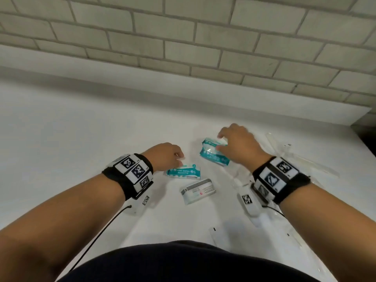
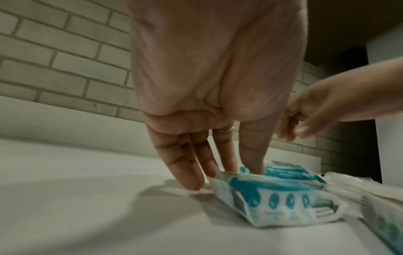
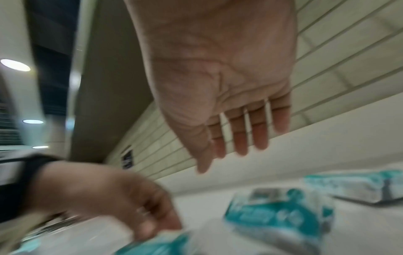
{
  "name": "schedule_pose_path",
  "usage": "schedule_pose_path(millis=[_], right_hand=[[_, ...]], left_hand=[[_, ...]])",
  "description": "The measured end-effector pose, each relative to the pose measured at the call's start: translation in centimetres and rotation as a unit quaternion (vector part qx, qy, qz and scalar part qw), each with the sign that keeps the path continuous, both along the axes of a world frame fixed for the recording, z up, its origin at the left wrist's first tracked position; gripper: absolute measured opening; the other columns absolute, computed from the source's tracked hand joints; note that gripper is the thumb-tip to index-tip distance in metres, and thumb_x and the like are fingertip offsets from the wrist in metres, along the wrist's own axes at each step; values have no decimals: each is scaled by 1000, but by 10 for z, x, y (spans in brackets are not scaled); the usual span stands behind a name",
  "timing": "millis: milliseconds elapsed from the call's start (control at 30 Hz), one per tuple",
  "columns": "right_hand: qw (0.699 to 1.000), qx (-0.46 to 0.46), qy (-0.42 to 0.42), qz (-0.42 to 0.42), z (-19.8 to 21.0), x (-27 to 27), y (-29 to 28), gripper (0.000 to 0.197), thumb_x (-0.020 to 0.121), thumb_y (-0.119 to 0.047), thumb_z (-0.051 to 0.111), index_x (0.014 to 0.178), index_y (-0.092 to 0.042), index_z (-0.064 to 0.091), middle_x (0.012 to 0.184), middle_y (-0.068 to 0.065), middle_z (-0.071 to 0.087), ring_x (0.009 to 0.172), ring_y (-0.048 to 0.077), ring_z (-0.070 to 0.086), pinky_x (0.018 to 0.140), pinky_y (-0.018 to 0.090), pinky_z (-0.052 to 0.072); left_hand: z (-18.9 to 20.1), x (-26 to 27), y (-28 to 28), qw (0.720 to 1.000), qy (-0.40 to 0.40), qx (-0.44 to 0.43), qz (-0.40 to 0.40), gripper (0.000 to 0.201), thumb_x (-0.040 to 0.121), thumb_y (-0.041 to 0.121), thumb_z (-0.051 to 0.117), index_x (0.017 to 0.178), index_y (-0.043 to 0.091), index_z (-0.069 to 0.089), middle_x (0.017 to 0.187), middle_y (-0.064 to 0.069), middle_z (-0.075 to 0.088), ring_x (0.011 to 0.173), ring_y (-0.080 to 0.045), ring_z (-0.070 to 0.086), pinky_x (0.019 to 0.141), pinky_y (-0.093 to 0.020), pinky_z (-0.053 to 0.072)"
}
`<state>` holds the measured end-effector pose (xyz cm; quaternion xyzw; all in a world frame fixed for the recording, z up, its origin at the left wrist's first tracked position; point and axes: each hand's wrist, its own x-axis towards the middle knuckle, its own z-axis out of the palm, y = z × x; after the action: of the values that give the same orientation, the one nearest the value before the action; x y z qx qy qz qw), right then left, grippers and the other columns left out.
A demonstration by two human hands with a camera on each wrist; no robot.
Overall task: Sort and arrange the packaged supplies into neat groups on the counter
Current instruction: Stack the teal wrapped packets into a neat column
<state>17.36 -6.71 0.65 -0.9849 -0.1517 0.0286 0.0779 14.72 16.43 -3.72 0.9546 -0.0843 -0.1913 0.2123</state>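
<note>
Several teal-and-white wipes packets lie on the white counter (image 1: 81,139). My left hand (image 1: 180,157) reaches down to the far left end of one packet (image 1: 184,173). In the left wrist view the left hand (image 2: 240,170) pinches that packet (image 2: 277,195) by its end, thumb on top and fingers behind the edge. My right hand (image 1: 219,141) hovers over two more teal packets (image 1: 213,153). In the blurred right wrist view the right hand (image 3: 229,155) has straight fingers and holds nothing, above one packet (image 3: 279,219) and another (image 3: 359,186).
A white packet with a barcode (image 1: 198,191) lies face down near me, between my wrists. Long clear plastic packages (image 1: 284,151) lie to the right, and more lie near the front edge (image 1: 219,235). A brick wall (image 1: 183,37) backs the counter.
</note>
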Motion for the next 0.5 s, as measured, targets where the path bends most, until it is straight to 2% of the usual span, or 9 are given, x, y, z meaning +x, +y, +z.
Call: schedule_pose_path(millis=[33, 100, 167, 233, 333, 367, 433, 500], right_hand=[[996, 13, 27, 80, -2, -15, 5, 37, 83, -38, 67, 116, -24, 61, 116, 2, 55, 110, 23, 51, 90, 35, 43], [966, -14, 109, 233, -14, -51, 16, 43, 73, -43, 71, 111, -28, 59, 111, -3, 55, 103, 19, 50, 87, 36, 44], [950, -74, 124, 276, -30, -75, 19, 44, 68, -42, 71, 106, -32, 52, 105, -8, 53, 94, 16, 49, 79, 34, 44], [961, -65, 134, 233, -32, -77, 13, 33, 73, -35, 69, 97, -32, 47, 97, -8, 55, 88, 17, 52, 73, 33, 45], [950, -26, 283, 126, -14, -58, 0, 12, 88, -37, 59, 95, -27, 57, 88, -8, 60, 79, 13, 56, 70, 29, 46], [951, -44, 291, 97, -10, -51, -4, 15, 93, -35, 53, 94, -22, 62, 87, -6, 62, 77, 13, 56, 68, 27, 45], [962, -107, 249, 48, -10, -41, -13, 27, 96, -30, 47, 96, -14, 68, 92, 3, 67, 75, 16, 59, 63, 26, 44], [971, -112, 212, 23, -12, -38, -19, 30, 97, -31, 46, 96, -11, 68, 94, 7, 67, 76, 19, 58, 61, 26, 43]], left_hand=[[1, -1, -1, 1000, 3, -6, -1, 33, 89, 27, 62, 121, 21, 64, 121, 3, 63, 110, -15, 58, 95, -29, 45], [1, -2, -2, 1000, 2, -13, 1, 30, 88, 24, 64, 118, 20, 66, 118, 3, 64, 108, -14, 59, 95, -29, 46], [2, -3, -3, 1000, 0, -16, 2, 26, 89, 21, 64, 114, 19, 67, 115, 3, 66, 105, -13, 60, 92, -28, 47], [2, -4, -5, 1000, -1, -25, 3, 22, 89, 20, 63, 110, 19, 68, 113, 3, 68, 102, -13, 61, 89, -27, 48], [2, -7, -5, 999, 1, -31, 12, 20, 90, 19, 63, 109, 20, 68, 110, 5, 69, 101, -12, 61, 87, -26, 48], [1, -8, -6, 999, 1, -32, 16, 19, 90, 19, 63, 108, 20, 69, 109, 5, 69, 101, -12, 61, 86, -26, 48], [0, -10, -6, 999, 1, -32, 17, 19, 89, 19, 64, 108, 21, 69, 108, 5, 69, 100, -12, 62, 83, -23, 47], [0, -10, -5, 999, 5, -29, 19, 19, 88, 19, 65, 107, 22, 70, 107, 6, 69, 99, -11, 62, 79, -21, 45]])
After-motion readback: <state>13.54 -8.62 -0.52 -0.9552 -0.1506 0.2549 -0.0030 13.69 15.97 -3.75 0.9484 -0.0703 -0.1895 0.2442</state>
